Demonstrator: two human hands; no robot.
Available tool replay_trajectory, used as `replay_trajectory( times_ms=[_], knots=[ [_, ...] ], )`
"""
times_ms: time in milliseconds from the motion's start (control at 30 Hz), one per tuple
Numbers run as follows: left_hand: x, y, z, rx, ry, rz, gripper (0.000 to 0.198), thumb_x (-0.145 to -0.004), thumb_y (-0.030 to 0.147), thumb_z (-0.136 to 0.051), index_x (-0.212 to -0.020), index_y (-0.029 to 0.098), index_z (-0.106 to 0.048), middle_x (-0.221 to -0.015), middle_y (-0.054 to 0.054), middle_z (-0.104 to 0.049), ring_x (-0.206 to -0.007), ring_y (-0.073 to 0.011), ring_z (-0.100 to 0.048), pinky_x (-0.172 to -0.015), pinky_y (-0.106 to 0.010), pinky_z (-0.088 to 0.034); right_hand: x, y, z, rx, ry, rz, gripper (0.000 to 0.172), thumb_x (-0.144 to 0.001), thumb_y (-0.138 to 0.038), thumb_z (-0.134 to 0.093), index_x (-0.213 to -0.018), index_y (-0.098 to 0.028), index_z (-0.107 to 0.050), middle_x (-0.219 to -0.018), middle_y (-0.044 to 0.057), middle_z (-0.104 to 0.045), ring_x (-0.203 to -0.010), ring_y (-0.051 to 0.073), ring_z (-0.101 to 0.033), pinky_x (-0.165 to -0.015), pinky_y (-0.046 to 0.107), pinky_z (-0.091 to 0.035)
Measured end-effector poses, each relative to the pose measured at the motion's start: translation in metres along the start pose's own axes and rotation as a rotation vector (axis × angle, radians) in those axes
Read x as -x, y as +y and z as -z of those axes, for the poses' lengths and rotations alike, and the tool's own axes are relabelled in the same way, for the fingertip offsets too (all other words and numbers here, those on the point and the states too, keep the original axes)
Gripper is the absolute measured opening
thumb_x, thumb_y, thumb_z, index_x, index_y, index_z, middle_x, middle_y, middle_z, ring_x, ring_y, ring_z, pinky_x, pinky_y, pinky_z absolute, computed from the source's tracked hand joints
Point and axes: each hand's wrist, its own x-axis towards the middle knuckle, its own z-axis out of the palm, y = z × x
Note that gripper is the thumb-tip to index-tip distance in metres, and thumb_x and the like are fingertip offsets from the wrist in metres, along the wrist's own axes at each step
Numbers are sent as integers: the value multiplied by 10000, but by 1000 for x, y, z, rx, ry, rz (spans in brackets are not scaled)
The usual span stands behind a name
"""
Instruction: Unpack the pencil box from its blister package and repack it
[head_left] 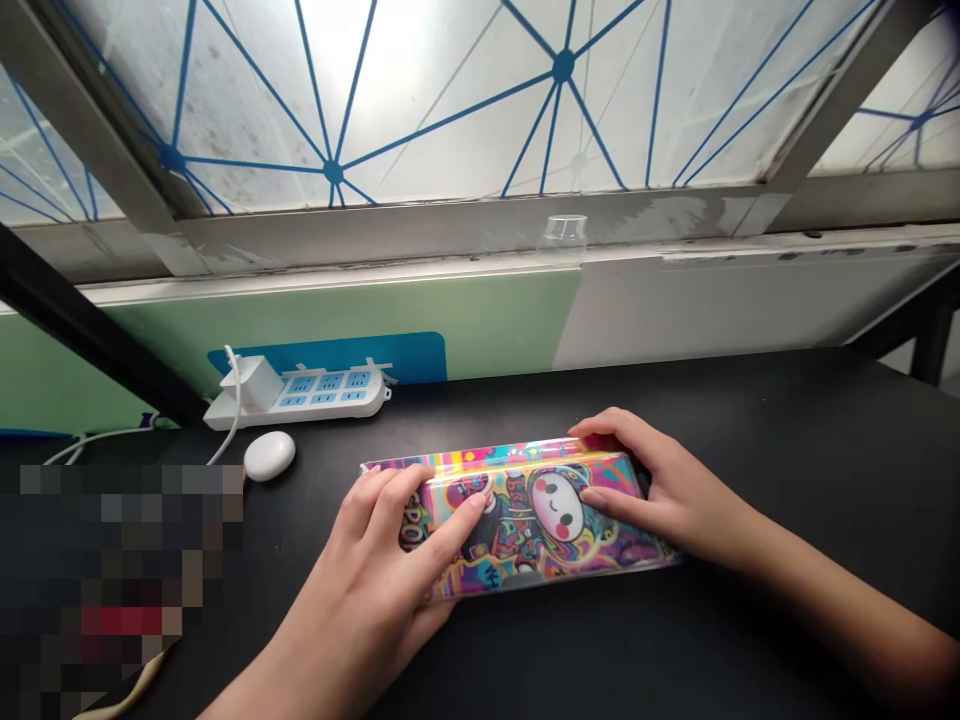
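Observation:
A colourful pencil case (pixel 540 515) with a cartoon panda print lies flat on the black desk (pixel 787 450), long side across my view. My left hand (pixel 375 580) rests on its left end, fingers stretched over the lid and thumb under the near edge. My right hand (pixel 660 490) grips its right end, fingers curled over the far edge and thumb lying on the lid. Both hands hold the case.
A white power strip (pixel 300 395) with a plugged-in charger lies at the back left against the green wall panel. A small white oval case (pixel 268 455) sits in front of it. A clear cup (pixel 562 232) stands on the window sill. A blurred patch covers the lower left.

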Motion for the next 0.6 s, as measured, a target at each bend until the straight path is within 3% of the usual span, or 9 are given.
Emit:
replay_trajectory(
  times_ms=[200,433,533,600],
  knots=[
    [-3,0,3,-34,15,-27,817,-819,125,-725,-1534,356,-405,-1416,-139,-392,-1334,-403,-381,-1135,-633,-359,1,-2,5,84,59,95,427,-830,-470,-737,-1166,-250,-592,-1083,89,-657,-972,278,-653,-812,394,-572],
    [-7,-6,24,-147,67,-74,731,-898,466,-701,-1521,225,-404,-1427,-169,-485,-1336,-387,-424,-1192,-662,-196,8,-14,9,227,155,290,542,-832,-467,-748,-1286,-254,-544,-1120,104,-608,-980,279,-639,-810,405,-577],
    [-7,-6,35,-198,124,-37,620,-941,427,-667,-1473,197,-445,-1388,-175,-548,-1328,-358,-470,-1184,-648,-219,11,-22,13,265,183,371,504,-807,-495,-771,-1217,-273,-581,-1058,91,-644,-913,283,-657,-769,414,-579],
    [-7,-5,40,-207,137,-47,490,-962,354,-656,-1404,203,-508,-1242,-133,-637,-1181,-289,-591,-1176,-616,-262,13,-23,13,302,208,419,425,-798,-519,-778,-1113,-284,-615,-989,77,-682,-863,285,-674,-759,427,-570]
  ],
)
